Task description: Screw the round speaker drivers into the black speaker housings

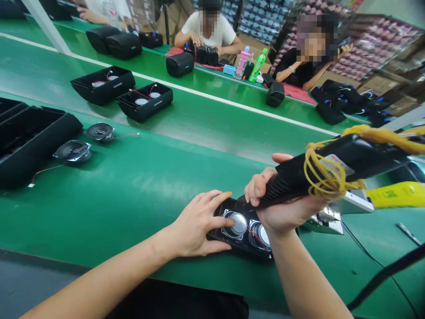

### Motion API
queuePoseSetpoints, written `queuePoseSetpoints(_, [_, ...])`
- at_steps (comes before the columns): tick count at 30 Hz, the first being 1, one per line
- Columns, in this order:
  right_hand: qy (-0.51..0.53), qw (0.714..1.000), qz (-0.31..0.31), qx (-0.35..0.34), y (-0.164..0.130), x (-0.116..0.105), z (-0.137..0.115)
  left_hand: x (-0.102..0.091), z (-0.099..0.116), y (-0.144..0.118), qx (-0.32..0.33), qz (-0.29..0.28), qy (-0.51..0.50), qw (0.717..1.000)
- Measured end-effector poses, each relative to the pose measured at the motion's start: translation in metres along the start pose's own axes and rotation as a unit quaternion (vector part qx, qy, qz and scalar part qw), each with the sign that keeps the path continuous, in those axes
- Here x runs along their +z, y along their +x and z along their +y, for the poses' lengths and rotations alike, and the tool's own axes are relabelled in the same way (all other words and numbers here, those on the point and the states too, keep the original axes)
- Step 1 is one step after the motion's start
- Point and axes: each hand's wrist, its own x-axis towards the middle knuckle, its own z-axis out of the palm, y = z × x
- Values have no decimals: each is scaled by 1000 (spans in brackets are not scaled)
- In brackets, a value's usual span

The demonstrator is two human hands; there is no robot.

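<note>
A black speaker housing [244, 243] lies on the green bench in front of me, with two round speaker drivers [238, 225] set in it, silver backs upward. Thin red wires run by the drivers. My left hand [199, 223] grips the housing at its left end, a fingertip resting on the left driver's back. Wrapped in my right hand [282, 215] is a black electric screwdriver [294, 170] with yellow rubber bands wound round it. It slants down to the left over the housing's far edge, and its tip is hard to make out. My right wrist hides the housing's right end.
Two loose drivers [73, 151] with leads lie at left, beside large black housings [36, 137]. Two open housings [144, 102] sit farther back. At right are a metal device [327, 221], a yellow packet [396, 195] and a black cable [385, 277]. Co-workers [209, 33] sit opposite.
</note>
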Motion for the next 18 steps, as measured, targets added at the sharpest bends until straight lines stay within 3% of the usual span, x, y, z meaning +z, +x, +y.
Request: queuePoseSetpoints(18, [-8,1000,5,29,1,1,11,-2,0,4,-7,-15,16,1000])
